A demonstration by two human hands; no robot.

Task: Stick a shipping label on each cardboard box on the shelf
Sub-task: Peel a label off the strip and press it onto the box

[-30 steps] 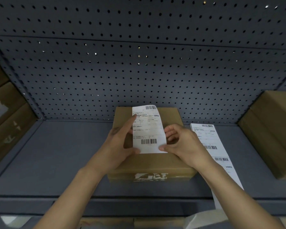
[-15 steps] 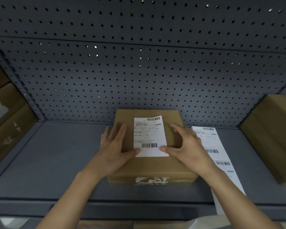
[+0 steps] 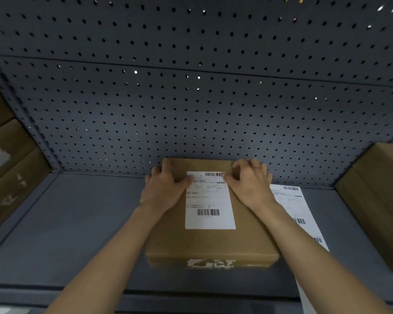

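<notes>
On the grey shelf (image 3: 77,223) before its pegboard back (image 3: 191,109), I see my left hand (image 3: 166,189) and right hand (image 3: 250,184) spread flat, thumbs pressing the top corners of the shipping label (image 3: 210,200) lying on the middle cardboard box (image 3: 213,241), with a label strip (image 3: 290,200) just beside it on the right.

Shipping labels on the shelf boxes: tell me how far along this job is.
Done: one label lies flat on the middle box. In hand: the left hand and right hand press its top corners with their thumbs. Left: the box at right shows no label on its visible faces, and a strip of labels lies beside the middle box.
</notes>
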